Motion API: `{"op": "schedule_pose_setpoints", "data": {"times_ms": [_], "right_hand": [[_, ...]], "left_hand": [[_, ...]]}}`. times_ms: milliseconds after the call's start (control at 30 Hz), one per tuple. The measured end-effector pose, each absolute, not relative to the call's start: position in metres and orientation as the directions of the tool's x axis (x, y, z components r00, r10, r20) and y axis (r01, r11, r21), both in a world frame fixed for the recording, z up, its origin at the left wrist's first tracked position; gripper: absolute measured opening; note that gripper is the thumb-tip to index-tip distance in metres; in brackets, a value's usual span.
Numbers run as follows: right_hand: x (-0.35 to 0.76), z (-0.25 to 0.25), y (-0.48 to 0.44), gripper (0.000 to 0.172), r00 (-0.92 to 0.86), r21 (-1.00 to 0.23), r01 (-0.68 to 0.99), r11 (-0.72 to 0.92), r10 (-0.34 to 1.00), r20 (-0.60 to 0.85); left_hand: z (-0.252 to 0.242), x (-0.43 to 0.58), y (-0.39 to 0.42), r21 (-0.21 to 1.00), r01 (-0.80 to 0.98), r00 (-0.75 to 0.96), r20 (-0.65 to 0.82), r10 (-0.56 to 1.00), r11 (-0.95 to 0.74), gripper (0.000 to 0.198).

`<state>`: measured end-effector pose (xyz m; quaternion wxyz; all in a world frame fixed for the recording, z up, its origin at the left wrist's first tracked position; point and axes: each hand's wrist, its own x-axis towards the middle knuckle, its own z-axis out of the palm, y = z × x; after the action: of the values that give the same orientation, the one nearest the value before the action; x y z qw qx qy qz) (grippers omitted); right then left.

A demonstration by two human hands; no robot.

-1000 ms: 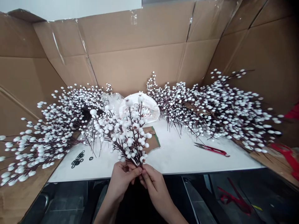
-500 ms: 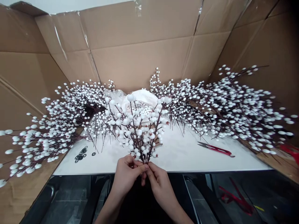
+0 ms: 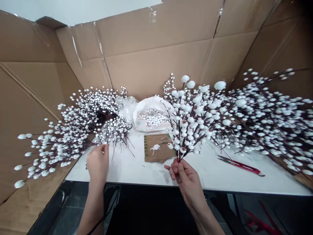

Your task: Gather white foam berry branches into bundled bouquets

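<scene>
My right hand pinches the bottom stems of an upright bunch of artificial white berry sprays, held over the front of the table. Over the table's left side is my left hand, its back towards me and its fingers mostly hidden. Small black rings lie under that hand, with only a sliver showing at its left edge. Just beyond it lie loose berry stems.
Big heaps of white berry branches lie at the left and right. Red-handled thread snips lie on the white tabletop. A white bag of berries stands behind a cardboard piece. Cardboard walls enclose the table.
My left hand has left the bunch and moved left to the black rings. My right hand has carried the bunch to the right, uncovering the cardboard piece and bag.
</scene>
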<state>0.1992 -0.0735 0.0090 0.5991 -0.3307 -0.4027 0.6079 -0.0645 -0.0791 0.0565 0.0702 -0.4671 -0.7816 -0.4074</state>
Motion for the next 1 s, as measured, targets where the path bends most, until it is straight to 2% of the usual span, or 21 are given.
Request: {"op": "schedule_pose_setpoints", "data": {"times_ms": [133,333,433,633,833,1000], "right_hand": [[0.199,0.003,-0.074,0.023,-0.088,-0.873,-0.487,0.031,0.992,0.085],[0.194,0.002,-0.077,0.024,-0.089,-0.89,-0.454,0.041,0.992,0.092],[0.193,0.002,-0.077,0.024,-0.092,-0.891,-0.452,0.036,0.992,0.087],[0.19,0.0,-0.075,0.023,-0.11,-0.879,-0.476,0.024,0.99,0.086],[0.19,-0.004,-0.075,0.023,-0.116,-0.867,-0.498,0.028,0.988,0.099],[0.192,-0.005,-0.075,0.022,-0.121,-0.865,-0.5,0.037,0.986,0.112]], "left_hand": [[0.053,-0.106,-0.069,0.534,0.781,-0.581,0.43,0.691,0.324,0.027],[0.042,-0.111,-0.059,0.529,0.794,-0.53,0.359,0.768,0.3,0.025],[0.039,-0.11,-0.059,0.533,0.789,-0.537,0.36,0.763,0.304,0.021],[0.034,-0.12,-0.048,0.546,0.778,-0.549,0.351,0.758,0.311,0.025],[0.023,-0.138,-0.027,0.59,0.731,-0.581,0.274,0.766,0.344,0.019],[0.013,-0.139,-0.018,0.704,0.613,-0.641,0.179,0.746,0.358,0.02]]}}
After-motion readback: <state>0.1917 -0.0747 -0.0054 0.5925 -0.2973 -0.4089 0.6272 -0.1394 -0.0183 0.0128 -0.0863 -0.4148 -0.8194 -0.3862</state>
